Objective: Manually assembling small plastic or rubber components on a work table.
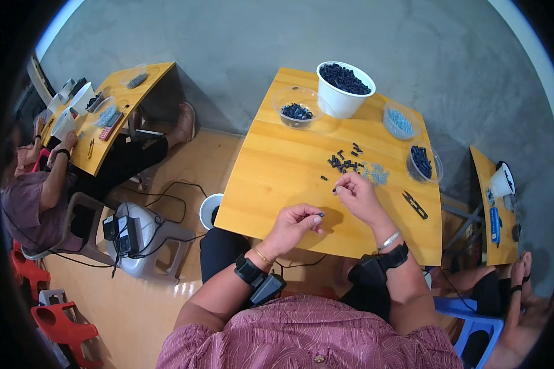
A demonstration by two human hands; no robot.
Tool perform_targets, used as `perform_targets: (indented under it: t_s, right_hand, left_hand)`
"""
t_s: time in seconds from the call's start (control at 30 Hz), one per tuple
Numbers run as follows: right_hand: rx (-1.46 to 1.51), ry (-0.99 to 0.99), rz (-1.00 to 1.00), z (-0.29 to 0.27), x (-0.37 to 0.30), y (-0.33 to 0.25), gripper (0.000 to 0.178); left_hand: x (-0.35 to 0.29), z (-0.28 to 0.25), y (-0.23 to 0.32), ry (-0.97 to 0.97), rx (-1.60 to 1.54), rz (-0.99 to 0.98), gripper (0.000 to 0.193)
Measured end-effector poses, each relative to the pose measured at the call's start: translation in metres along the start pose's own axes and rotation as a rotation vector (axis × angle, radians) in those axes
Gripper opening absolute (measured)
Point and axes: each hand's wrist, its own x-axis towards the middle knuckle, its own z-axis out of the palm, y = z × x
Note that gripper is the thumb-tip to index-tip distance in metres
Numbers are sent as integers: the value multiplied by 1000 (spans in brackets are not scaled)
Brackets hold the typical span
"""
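Over the near edge of the wooden table (pixel 258 184), my left hand (pixel 294 229) is closed in a pinch on a small dark piece with a blue end (pixel 321 214). My right hand (pixel 358 195), a little farther in and to the right, pinches a small dark piece (pixel 335 190) between thumb and fingertips. Just beyond it lies a loose pile of short black tubular parts (pixel 345 163). Beside that pile are several small pale blue, see-through parts (pixel 379 174). A pair of black thread snips (pixel 415 205) rests to the right of my right hand.
A white bucket (pixel 338 107) heaped with black parts stands at the back. Clear tubs hold dark parts (pixel 297 112), light blue parts (pixel 401 122) and black parts (pixel 421 162). People work at the left table (pixel 138 92); another person sits by the right table (pixel 503 243).
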Motion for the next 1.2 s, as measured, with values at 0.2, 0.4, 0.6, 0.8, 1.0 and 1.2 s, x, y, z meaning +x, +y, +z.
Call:
perform_targets:
  t_s: [0.2,0.4,0.6,0.8,1.0,1.2]
  right_hand:
    - [721,-107,171,5,-33,-18,5]
    - [890,-193,191,12,-46,-17,7]
    - [908,-183,201,18,-48,-15,6]
    - [885,-189,213,21,-46,-10,5]
    - [912,-185,224,21,-44,-5,7]
    - [939,-187,225,22,-44,-4,7]
  left_hand:
    - [1,1,0,4,33,5,13]
    - [1,0,-4,6,3,7,15]
    - [0,1,-1,1,-4,39,15]
    - [0,2,-2,25,-21,42,14]
    - [-1,4,0,59,-8,43,12]
    - [-1,5,1,61,39,71,12]
